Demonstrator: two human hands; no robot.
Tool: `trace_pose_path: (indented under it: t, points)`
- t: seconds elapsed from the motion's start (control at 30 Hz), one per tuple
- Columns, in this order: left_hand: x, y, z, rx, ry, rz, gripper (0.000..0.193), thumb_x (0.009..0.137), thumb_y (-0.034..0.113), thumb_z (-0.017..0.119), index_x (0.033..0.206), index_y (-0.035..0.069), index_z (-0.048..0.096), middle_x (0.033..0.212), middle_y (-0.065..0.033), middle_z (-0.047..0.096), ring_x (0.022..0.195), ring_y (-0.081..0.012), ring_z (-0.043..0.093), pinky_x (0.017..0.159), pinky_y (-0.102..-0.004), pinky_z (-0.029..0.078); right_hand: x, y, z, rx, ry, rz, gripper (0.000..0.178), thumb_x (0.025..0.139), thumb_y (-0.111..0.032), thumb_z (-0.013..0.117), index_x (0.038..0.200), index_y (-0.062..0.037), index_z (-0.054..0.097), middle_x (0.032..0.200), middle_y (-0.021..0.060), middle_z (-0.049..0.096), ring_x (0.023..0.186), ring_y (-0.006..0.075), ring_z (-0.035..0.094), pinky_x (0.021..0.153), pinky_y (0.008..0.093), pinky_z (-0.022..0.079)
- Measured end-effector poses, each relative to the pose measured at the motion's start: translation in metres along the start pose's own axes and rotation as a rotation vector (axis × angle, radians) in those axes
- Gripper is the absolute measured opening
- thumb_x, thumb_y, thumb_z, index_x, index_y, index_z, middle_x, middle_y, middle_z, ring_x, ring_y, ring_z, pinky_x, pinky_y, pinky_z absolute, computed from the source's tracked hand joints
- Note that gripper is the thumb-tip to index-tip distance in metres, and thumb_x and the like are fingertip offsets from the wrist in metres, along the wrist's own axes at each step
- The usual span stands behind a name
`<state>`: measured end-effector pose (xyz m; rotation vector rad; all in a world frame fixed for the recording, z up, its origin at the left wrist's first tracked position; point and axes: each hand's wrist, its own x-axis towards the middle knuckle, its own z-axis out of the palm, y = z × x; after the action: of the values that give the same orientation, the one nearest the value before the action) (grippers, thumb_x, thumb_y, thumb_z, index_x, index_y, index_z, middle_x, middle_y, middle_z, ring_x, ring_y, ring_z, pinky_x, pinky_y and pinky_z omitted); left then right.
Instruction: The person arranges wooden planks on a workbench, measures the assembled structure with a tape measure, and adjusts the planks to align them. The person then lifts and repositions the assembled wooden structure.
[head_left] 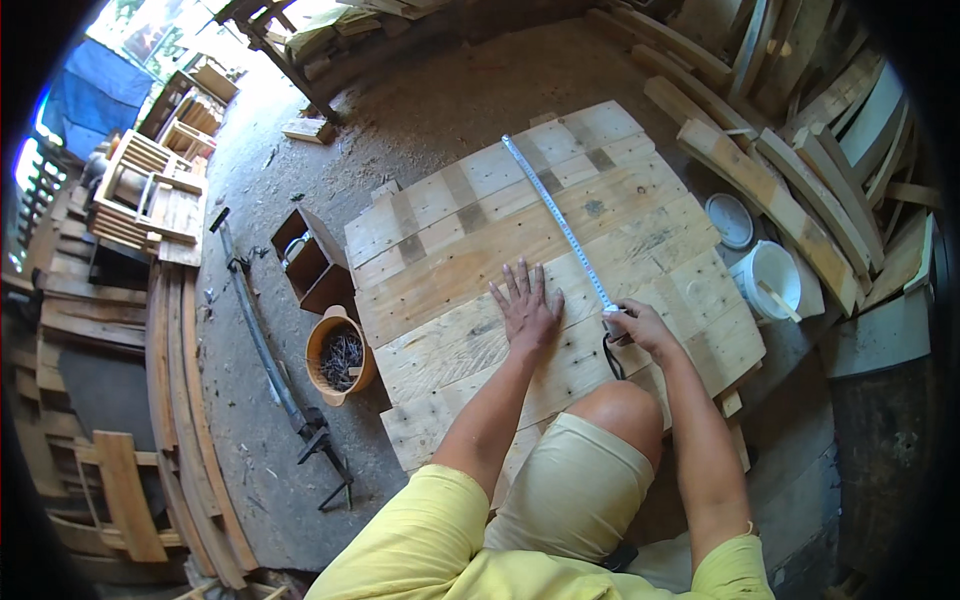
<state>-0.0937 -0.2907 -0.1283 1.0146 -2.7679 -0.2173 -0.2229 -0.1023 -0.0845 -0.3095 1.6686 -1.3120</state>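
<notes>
A panel of pale wooden planks (440,350) lies in front of me, with small dark nail holes across it and darker patches near its far side. My left hand (530,305) rests flat on the planks, fingers spread. To its right, my right hand (640,330) grips a tape measure, whose case is mostly hidden by the fingers. The tape measure's blade (560,222) runs out over the boards to the far edge of the panel. A black strap hangs from the case. My bent knee (620,400) is over the panel's near side.
Left of the panel are an orange tub (328,388) of nails, a brown wooden box (318,262) and a long metal bar clamp (262,340). At right stand a white bucket (752,290), a round lid (730,220) and stacked timber (770,200). Long boards (185,400) line the left.
</notes>
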Motion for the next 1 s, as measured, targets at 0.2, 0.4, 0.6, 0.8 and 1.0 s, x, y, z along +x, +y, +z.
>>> trace_pose_path:
  t: [0.2, 0.4, 0.6, 0.8, 1.0]
  points:
    - [0.007, 0.007, 0.018, 0.023, 0.006, 0.009, 0.070, 0.099, 0.053, 0.042, 0.156, 0.014, 0.033, 0.167, -0.0134, 0.017, 0.154, -0.0376, 0.006, 0.120, -0.0624, -0.003, -0.044, 0.038, -0.048, -0.062, 0.021, -0.023, 0.039, 0.086, -0.024, 0.076, 0.118, -0.0061, 0.065, 0.083, 0.0032, 0.067, 0.066, 0.0100, 0.063, 0.055, 0.0248, 0.049]
    - [0.013, -0.004, 0.019, 0.184, -0.059, -0.003, 0.070, 0.100, 0.054, 0.039, 0.157, 0.014, 0.032, 0.167, -0.0122, 0.018, 0.154, -0.0372, 0.009, 0.119, -0.0640, 0.004, -0.173, 0.111, -0.107, -0.182, 0.109, 0.012, 0.048, 0.080, -0.018, 0.076, 0.124, -0.0063, 0.062, 0.089, 0.0034, 0.067, 0.081, 0.0101, 0.062, 0.073, 0.0291, 0.052]
    - [0.002, 0.010, 0.025, 0.109, -0.066, 0.026, 0.070, 0.102, 0.054, 0.032, 0.158, 0.012, 0.029, 0.167, -0.0139, 0.014, 0.155, -0.0376, 0.006, 0.120, -0.0628, 0.001, -0.263, 0.175, -0.108, -0.224, 0.325, 0.149, 0.062, 0.073, -0.018, 0.079, 0.131, -0.0108, 0.057, 0.103, 0.0095, 0.070, 0.098, 0.0209, 0.065, 0.092, 0.0344, 0.049]
    - [0.004, 0.001, 0.024, 0.125, -0.068, 0.023, 0.070, 0.103, 0.056, 0.031, 0.159, 0.015, 0.027, 0.168, -0.0113, 0.013, 0.155, -0.0359, 0.005, 0.120, -0.0621, 0.002, -0.275, 0.186, -0.102, -0.258, 0.370, 0.163, 0.067, 0.073, -0.019, 0.078, 0.135, -0.0116, 0.054, 0.111, 0.0127, 0.070, 0.104, 0.0267, 0.066, 0.095, 0.0363, 0.049]
    - [0.004, 0.000, 0.028, 0.126, -0.082, 0.011, 0.072, 0.102, 0.059, 0.030, 0.160, 0.018, 0.024, 0.169, -0.0088, 0.012, 0.155, -0.0346, 0.005, 0.120, -0.0621, 0.002, -0.277, 0.180, -0.105, -0.297, 0.359, 0.142, 0.071, 0.073, -0.021, 0.078, 0.138, -0.0115, 0.053, 0.115, 0.0151, 0.069, 0.108, 0.0295, 0.065, 0.097, 0.0387, 0.049]
